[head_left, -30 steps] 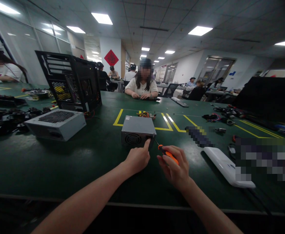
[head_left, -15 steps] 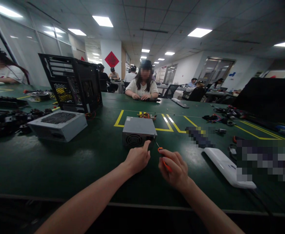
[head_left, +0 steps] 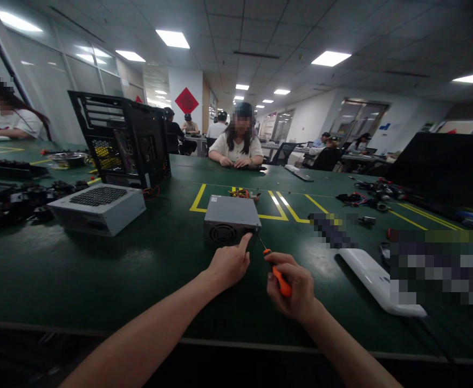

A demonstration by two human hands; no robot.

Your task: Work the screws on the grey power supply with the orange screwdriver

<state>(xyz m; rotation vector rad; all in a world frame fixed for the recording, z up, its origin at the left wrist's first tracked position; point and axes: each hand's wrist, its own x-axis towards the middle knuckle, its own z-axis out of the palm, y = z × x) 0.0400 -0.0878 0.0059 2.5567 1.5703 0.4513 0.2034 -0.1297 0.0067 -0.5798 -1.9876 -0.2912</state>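
Observation:
A grey computer power supply lies on the green table in front of me, its black fan grille facing me. My left hand reaches to the right part of that face. Its index finger is stretched out against the face near the socket; the other fingers are partly curled and partly hidden. In my right hand is a screwdriver with an orange and black handle. Its thin shaft slants up left, and the tip is at the right edge of the power supply's face. Whether a screw is there, I cannot make out.
To the left sits a second power supply, with an open black computer case behind it. A white power bank-like slab lies at right. Cables are behind the grey unit. Opposite sits a person.
My right hand has shifted slightly right and down and its grip has changed, so more of the orange handle shows. The left hand stays at the power supply.

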